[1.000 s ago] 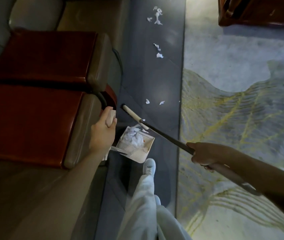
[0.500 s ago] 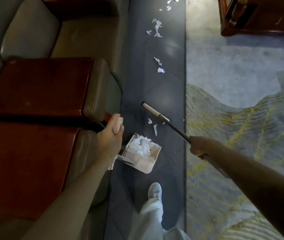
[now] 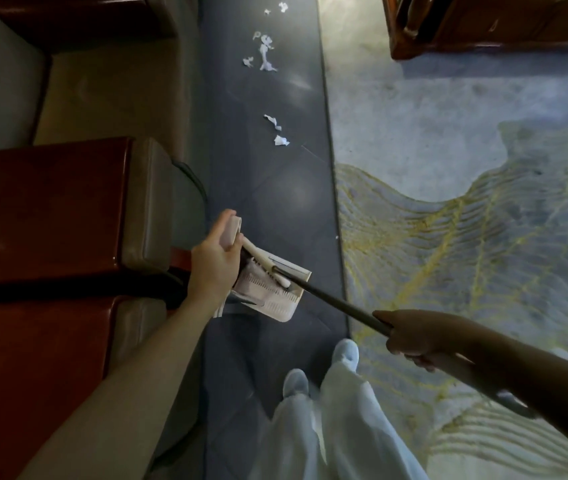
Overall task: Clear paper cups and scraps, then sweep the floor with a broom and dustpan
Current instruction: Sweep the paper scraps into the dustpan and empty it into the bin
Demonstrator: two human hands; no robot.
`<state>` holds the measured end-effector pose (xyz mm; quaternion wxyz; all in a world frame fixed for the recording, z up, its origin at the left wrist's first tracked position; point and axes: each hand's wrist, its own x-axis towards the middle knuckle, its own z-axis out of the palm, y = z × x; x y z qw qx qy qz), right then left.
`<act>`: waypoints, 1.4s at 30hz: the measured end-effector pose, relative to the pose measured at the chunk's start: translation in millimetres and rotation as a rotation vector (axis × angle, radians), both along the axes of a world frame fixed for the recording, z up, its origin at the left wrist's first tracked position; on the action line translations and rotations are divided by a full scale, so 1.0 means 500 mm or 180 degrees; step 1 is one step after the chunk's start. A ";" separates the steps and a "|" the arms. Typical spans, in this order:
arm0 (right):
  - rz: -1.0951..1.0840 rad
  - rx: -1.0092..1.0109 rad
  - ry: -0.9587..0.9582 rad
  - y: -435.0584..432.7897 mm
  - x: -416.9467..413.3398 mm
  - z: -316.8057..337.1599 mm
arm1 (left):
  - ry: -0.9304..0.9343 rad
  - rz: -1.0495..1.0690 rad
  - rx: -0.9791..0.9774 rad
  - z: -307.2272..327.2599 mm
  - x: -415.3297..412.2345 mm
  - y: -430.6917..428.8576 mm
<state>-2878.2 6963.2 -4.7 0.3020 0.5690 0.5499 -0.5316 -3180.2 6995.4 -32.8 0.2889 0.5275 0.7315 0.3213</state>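
Just beside the sofa's glossy red wood armrest, my left hand is curled round the pale handle of the white plastic dustpan, which sits comb-toothed on the dark, shiny tile floor. The broom has its cream head inside the pan, and my right hand grips its thin dark pole. Crumpled white paper scraps lie farther along the tiles, left of the wavy, yellow-lined rug.

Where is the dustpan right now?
Head view, left of centre: the dustpan is over the dark floor strip between sofa and rug, its handle held by the left hand.
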 end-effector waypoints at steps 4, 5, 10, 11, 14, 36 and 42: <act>-0.0121 0.0283 -0.0191 0.034 0.047 0.003 | 0.0060 0.0003 0.0129 -0.002 0.040 0.028; -0.0133 0.0310 -0.0225 0.050 0.059 0.004 | 0.0033 0.0033 0.0127 -0.004 0.051 0.038; -0.0248 0.0486 -0.0330 0.139 0.132 -0.001 | 0.0012 0.0203 0.0084 -0.008 0.110 0.101; -0.0226 0.0520 -0.0361 0.157 0.145 -0.002 | -0.0009 0.0193 0.0049 -0.008 0.122 0.117; -0.0241 0.0580 -0.0436 0.212 0.179 -0.011 | -0.0060 0.0162 -0.0056 -0.007 0.150 0.173; -0.0165 0.0125 0.0136 0.362 0.227 -0.012 | 0.0082 0.0363 0.0114 -0.009 0.205 0.332; -0.0073 0.0485 0.0162 0.519 0.211 0.008 | -0.0129 0.0673 0.0256 0.011 0.199 0.453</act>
